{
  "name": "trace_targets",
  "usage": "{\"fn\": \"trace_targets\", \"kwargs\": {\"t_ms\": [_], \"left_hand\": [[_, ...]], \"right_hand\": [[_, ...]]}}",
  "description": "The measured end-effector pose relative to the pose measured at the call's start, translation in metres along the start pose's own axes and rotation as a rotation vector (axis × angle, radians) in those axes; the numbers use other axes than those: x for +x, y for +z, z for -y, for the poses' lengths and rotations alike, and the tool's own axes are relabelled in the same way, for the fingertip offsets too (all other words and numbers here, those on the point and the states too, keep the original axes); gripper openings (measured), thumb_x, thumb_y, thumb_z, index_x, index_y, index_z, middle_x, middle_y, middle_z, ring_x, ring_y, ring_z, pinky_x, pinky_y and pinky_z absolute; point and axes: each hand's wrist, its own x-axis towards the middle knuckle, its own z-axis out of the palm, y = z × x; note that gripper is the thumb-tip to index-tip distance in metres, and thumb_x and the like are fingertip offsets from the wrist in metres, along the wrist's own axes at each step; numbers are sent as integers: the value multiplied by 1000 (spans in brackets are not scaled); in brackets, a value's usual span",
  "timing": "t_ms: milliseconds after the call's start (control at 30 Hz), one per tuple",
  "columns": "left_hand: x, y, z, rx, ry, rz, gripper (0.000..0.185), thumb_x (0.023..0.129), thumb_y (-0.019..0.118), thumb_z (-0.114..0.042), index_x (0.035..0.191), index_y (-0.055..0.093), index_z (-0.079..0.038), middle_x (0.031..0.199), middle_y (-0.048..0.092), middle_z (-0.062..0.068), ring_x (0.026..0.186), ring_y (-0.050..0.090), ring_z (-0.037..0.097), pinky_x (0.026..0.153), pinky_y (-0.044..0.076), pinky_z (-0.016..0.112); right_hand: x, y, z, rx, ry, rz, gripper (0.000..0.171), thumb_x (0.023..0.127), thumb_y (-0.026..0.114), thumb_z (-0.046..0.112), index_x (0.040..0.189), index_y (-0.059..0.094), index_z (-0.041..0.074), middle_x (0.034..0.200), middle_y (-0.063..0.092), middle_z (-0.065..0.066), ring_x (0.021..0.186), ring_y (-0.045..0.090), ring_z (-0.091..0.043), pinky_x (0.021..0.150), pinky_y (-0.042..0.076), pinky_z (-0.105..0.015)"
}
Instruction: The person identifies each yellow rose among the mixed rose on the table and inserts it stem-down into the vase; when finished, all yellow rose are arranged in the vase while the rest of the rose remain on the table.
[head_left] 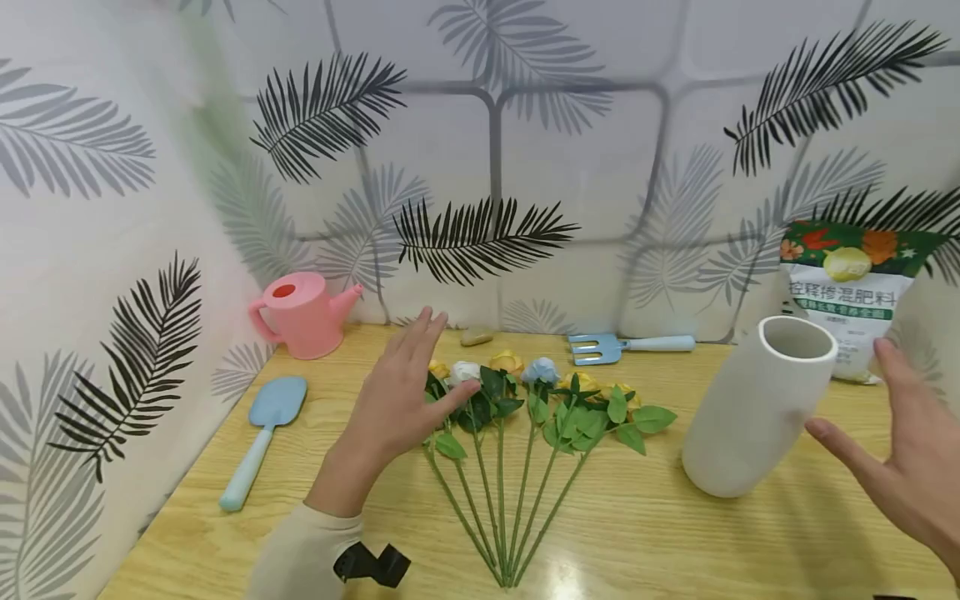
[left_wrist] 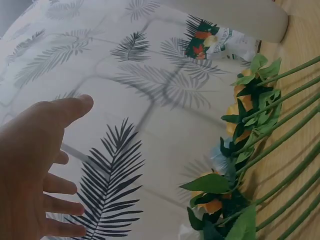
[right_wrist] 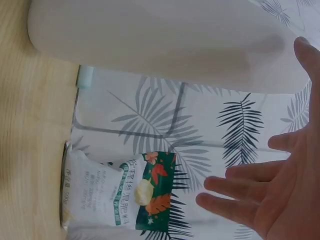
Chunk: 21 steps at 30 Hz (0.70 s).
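My left hand [head_left: 396, 402] hovers with fingers extended over the left end of the artificial flowers [head_left: 577, 421], holding nothing. These have yellow-orange, white and blue heads, and their green stems fan out on the table from one point at the front. On the right stands a tall white vase [head_left: 742, 417] with a round mouth. My right hand [head_left: 911, 454] is beside it, fingers spread and the thumb tip close to its right side. In the right wrist view the palm [right_wrist: 295, 185] is bare, and the vase [right_wrist: 165, 45] fills the top.
A pink watering can [head_left: 303, 317] and a blue shovel [head_left: 262, 437] are at the left. Along the back lie a stone [head_left: 477, 336] and a blue hand fork [head_left: 630, 346]. A fertilizer bag [head_left: 847, 292] leans against the patterned backdrop behind the vase.
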Motion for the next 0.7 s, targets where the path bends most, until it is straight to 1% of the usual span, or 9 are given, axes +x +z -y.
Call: {"fn": "trace_targets", "kwargs": {"t_ms": [133, 167, 233, 267, 333, 367, 400, 533, 700], "left_hand": [[2, 17, -10, -140, 32, -10, 73, 93, 73, -37, 153, 42, -9, 153, 47, 16, 138, 48, 36, 108, 47, 55], [2, 23, -13, -190, 37, -2, 70, 92, 74, -34, 150, 45, -8, 149, 52, 15, 131, 54, 33, 102, 51, 51], [2, 33, -20, -300, 29, 37, 62, 93, 74, -29, 146, 51, -9, 139, 60, 13, 116, 62, 29, 90, 57, 42], [1, 39, -23, -354, 22, 65, 59, 93, 74, -28, 145, 52, -9, 135, 63, 12, 110, 63, 27, 83, 57, 37], [0, 49, -30, -469, -8, 137, 52, 94, 73, -24, 141, 56, -9, 128, 67, 10, 99, 65, 24, 72, 55, 28], [-1, 54, -33, -510, -22, 171, 48, 95, 72, -24, 139, 57, -9, 125, 68, 9, 96, 65, 22, 70, 53, 25], [-3, 58, -35, -551, -43, 210, 45, 95, 71, -23, 136, 59, -10, 122, 70, 8, 94, 65, 21, 70, 52, 23], [-8, 74, -43, -672, -83, 330, 34, 96, 71, -19, 127, 65, -5, 110, 73, 8, 82, 65, 15, 63, 50, 21], [-10, 91, -52, -768, -113, 421, 32, 95, 71, -14, 123, 66, -1, 103, 73, 9, 65, 66, 17, 55, 51, 21]], "right_hand": [[1, 4, 0, 128, 17, -21, 94, 101, 61, 37, 162, -3, 6, 160, 12, -39, 131, 32, -67, 96, 32, -78], [2, 6, -1, 170, 13, -28, 93, 100, 64, 33, 162, -1, 8, 159, 18, -39, 128, 36, -66, 98, 43, -68], [2, 9, -4, 258, 0, -37, 92, 99, 67, 26, 163, 3, 11, 156, 25, -40, 143, 44, -36, 100, 54, -37], [3, 11, -6, 297, -8, -44, 91, 98, 68, 23, 163, 5, 13, 155, 28, -40, 142, 47, -16, 96, 54, -21], [3, 14, -9, 347, -18, -52, 90, 97, 69, 20, 163, 9, 16, 153, 33, -38, 124, 41, 19, 78, 42, 4], [3, 16, -10, 367, -20, -51, 90, 97, 69, 19, 164, 10, 18, 153, 34, -37, 113, 34, 28, 71, 33, 9], [3, 19, -11, 383, -16, -43, 89, 97, 69, 19, 164, 10, 20, 154, 33, -37, 102, 28, 32, 71, 34, 8], [2, 27, -11, 427, 7, -12, 86, 99, 66, 20, 163, 9, 27, 159, 29, -31, 110, 32, 28, 73, 36, 7], [0, 33, -9, 489, 14, -11, 84, 99, 65, 16, 162, 12, 30, 157, 33, -27, 114, 37, 21, 77, 39, 6]]}}
